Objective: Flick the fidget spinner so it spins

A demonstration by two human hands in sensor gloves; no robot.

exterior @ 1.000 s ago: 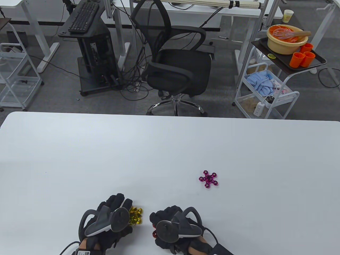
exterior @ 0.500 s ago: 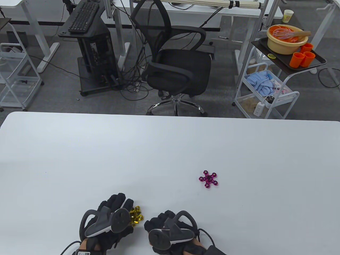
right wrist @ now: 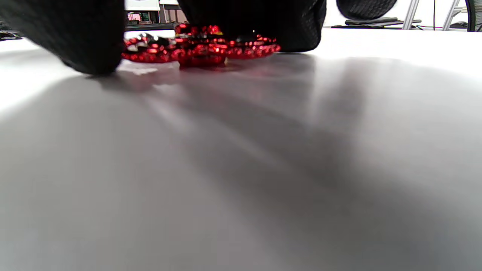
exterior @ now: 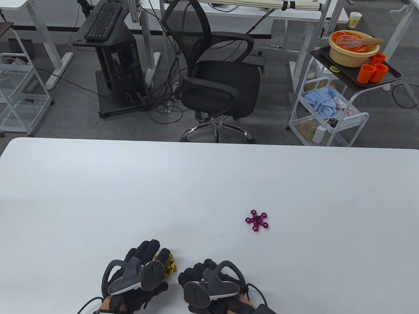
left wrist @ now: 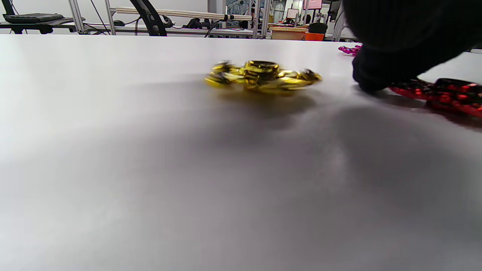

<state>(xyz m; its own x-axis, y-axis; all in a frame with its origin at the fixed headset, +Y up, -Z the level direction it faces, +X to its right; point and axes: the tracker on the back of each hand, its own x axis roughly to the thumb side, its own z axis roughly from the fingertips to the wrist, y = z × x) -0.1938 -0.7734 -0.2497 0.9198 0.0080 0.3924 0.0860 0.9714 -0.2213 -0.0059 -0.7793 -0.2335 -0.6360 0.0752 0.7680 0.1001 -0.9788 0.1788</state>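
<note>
Three spinners lie on the white table (exterior: 98,183). The gold spinner (left wrist: 262,76) is at about 6 o'clock of the table, just beside the left hand (exterior: 139,271), on that hand's 2 o'clock side. In the left wrist view its arms look smeared, so I judge it is turning and its flick is done. No finger of the left hand shows near it there, and I cannot tell if this hand is spread or curled.

The red spinner (right wrist: 199,47) lies under the right hand (exterior: 209,281). Its gloved fingers (right wrist: 94,41) come down on and around the spinner, touching the table beside it. This spinner looks sharp, not blurred, so its flick probably remains.

The pink spinner (exterior: 257,220) lies apart at 1 o'clock from the right hand, untouched and still.
</note>
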